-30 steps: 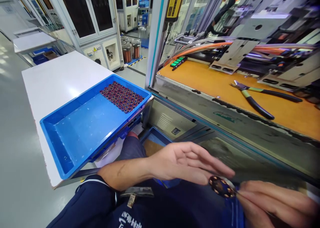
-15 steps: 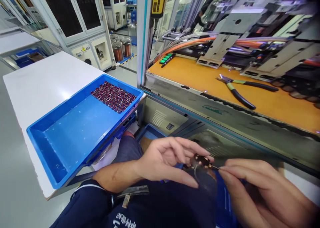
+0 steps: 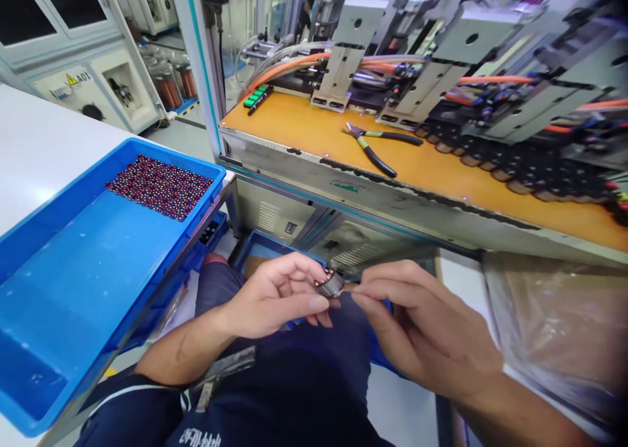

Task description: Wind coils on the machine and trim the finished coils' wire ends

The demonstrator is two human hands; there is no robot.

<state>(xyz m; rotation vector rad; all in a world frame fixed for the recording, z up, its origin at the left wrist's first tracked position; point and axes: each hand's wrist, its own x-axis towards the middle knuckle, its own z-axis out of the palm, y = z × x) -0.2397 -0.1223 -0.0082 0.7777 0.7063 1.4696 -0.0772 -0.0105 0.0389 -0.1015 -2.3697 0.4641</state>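
Above my lap, my left hand [image 3: 282, 293] grips a small motor stator [image 3: 331, 285] between thumb and fingers. The stator has a grey metal rim, with copper-coloured windings showing at its end. To its right, my right hand [image 3: 422, 316] pinches with thumb and forefinger at thin copper-coloured wire [image 3: 349, 288] beside the stator's edge. The wire's far end is hidden by the fingertips. Both hands are close together, with the stator between them.
A blue tray [image 3: 98, 264] on the white table at left holds many small dark round parts [image 3: 159, 186] at its far end. Cutting pliers [image 3: 375, 147] lie on the orange machine bench [image 3: 294, 123], near a row of stators [image 3: 520, 165]. Clear plastic [image 3: 554, 322] covers something at right.
The view has swung right, so tray and pliers appear further left. The stator has turned in my left hand, showing its grey side. My right hand still pinches beside it.
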